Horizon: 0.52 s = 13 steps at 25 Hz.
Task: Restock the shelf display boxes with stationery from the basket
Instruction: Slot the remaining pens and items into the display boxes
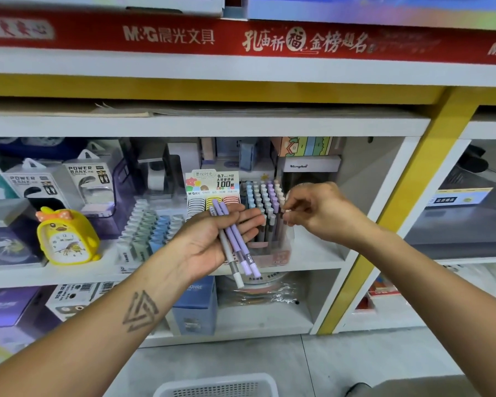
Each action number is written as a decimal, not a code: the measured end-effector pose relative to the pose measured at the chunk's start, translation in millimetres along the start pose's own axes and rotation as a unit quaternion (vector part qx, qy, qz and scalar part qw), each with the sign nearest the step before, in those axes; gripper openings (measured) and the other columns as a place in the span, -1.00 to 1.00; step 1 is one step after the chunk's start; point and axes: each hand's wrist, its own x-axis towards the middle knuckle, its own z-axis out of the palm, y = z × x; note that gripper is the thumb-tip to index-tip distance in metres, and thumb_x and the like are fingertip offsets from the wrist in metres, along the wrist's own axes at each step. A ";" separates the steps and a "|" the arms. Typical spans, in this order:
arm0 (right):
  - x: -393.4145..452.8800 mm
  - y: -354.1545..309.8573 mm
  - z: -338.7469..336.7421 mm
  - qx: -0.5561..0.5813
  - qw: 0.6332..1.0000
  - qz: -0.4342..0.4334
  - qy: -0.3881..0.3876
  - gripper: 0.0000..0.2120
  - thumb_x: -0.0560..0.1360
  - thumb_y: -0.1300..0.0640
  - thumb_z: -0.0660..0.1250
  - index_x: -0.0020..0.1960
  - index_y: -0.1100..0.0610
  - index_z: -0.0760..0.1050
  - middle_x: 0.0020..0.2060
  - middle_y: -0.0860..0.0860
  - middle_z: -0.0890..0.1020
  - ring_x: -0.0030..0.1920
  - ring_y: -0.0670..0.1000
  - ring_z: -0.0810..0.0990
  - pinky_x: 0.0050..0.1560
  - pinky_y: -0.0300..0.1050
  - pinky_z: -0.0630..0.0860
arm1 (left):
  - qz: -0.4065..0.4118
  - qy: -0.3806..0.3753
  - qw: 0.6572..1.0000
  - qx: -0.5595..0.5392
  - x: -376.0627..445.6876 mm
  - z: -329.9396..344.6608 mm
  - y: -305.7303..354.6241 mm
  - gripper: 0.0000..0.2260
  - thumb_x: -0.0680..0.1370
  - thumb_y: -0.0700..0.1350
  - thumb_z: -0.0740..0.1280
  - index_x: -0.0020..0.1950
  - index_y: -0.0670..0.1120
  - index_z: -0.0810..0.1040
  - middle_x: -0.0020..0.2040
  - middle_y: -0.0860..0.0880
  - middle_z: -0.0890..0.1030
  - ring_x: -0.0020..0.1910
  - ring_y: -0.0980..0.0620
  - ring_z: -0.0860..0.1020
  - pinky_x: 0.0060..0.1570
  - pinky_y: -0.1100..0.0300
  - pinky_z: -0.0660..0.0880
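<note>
My left hand (209,239) is palm up in front of the shelf, fingers nearly straight. Three pens (235,247), two purple and one grey, lie across its palm with their white ends pointing down. Just behind stands the clear display box (272,253), packed with upright pastel pens. My right hand (312,210) is at the box's right side, fingertips pinching the top of a pale pen (282,206) standing there. The rim of the white basket (218,385) shows on the floor at the bottom edge.
Left of the box are a pencil-lead display (212,190), rows of pastel erasers (149,227), a yellow chick clock (66,239) and power bank packs (89,179). Boxes fill the lower shelf (195,305). A yellow post (384,224) bounds the bay on the right.
</note>
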 end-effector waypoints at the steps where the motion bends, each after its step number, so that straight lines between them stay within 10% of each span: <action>1: 1.3 1.4 0.2 -0.033 0.999 0.006 -0.008 -0.95 0.51 0.14 0.48 -0.10 0.00 0.67 -0.22 -0.11 0.70 -0.17 -0.14 0.66 -0.06 -0.14 0.60 | 0.000 -0.005 1.000 -0.009 -0.3 0.0 1.0 -0.73 0.64 -0.36 0.12 0.33 -0.29 0.39 0.17 -0.32 0.63 0.14 -0.25 0.64 0.10 -0.06 0.56; 5: 2.0 -9.4 1.4 -0.167 0.986 -0.021 -0.004 -0.76 0.60 0.06 0.35 0.23 0.04 0.64 -0.04 -0.04 0.58 -0.01 0.04 0.55 0.04 -0.05 0.50 | 0.019 -0.021 0.999 -0.039 0.3 1.2 4.1 -0.78 0.66 -0.32 0.09 0.29 -0.26 0.38 0.18 -0.31 0.62 0.15 -0.24 0.63 0.17 -0.07 0.51; 13: -9.7 -52.7 11.1 0.300 0.932 0.082 -0.186 -0.74 0.46 0.35 0.49 0.10 0.34 0.52 -0.16 0.38 0.67 -0.27 0.16 0.65 -0.22 -0.06 0.62 | 0.106 -0.019 0.989 -0.099 0.7 7.6 11.7 -0.74 0.61 -0.28 0.19 0.29 -0.26 0.44 0.16 -0.32 0.63 0.14 -0.22 0.64 0.04 -0.12 0.62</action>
